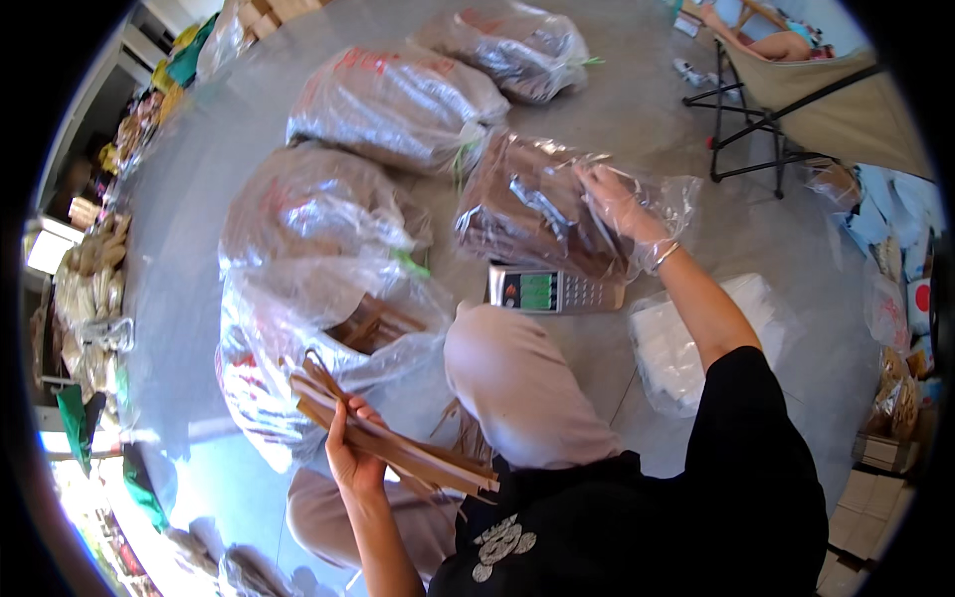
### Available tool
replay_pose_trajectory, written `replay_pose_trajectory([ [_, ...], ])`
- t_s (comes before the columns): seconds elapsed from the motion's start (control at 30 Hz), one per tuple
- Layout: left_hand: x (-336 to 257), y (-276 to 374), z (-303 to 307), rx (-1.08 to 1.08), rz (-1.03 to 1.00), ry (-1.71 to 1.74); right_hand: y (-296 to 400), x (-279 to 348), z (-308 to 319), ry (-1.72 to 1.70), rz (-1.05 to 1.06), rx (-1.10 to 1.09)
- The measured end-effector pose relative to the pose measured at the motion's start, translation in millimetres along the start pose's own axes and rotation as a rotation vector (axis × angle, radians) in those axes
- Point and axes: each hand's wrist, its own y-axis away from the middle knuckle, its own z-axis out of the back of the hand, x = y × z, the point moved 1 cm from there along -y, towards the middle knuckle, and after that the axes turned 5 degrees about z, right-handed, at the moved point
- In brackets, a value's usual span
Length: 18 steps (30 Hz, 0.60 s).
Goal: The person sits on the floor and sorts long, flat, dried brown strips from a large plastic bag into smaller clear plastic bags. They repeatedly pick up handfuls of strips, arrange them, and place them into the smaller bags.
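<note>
A bundle of flat brown strips [388,444], some with loose curled ends, lies across my left hand [358,455], whose thumb and fingers close around it. My right hand [615,200] is inside the mouth of a clear plastic bag [675,198], its film covering the hand up to the bangle at the wrist. The fingers touch the brown contents [533,198] of that bag; whether they grip any is unclear through the film. Beneath the bag, a digital scale [526,289] shows its green display and keypad. Left of my knee sits an open clear sack [351,287] with brown strips [377,324] inside.
Tied clear sacks [399,108] with red print lie ahead on the grey floor [642,82]. White plastic bags [694,343] lie right of the scale. A folding chair [813,112] with a person's leg [780,46] stands far right. Bundles and boxes line both sides.
</note>
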Motion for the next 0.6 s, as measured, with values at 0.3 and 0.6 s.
replay_pose_trajectory([
  [0.3, -8.7, 5.6, 12.8, -0.060, -0.035, 0.024, 43.6, -26.5, -6.5, -0.094, 0.007, -0.322],
  [0.6, -13.7, -2.4, 18.7, 0.021, 0.015, 0.061, 208.5, -122.2, -14.4, -0.072, -0.616, -0.540],
])
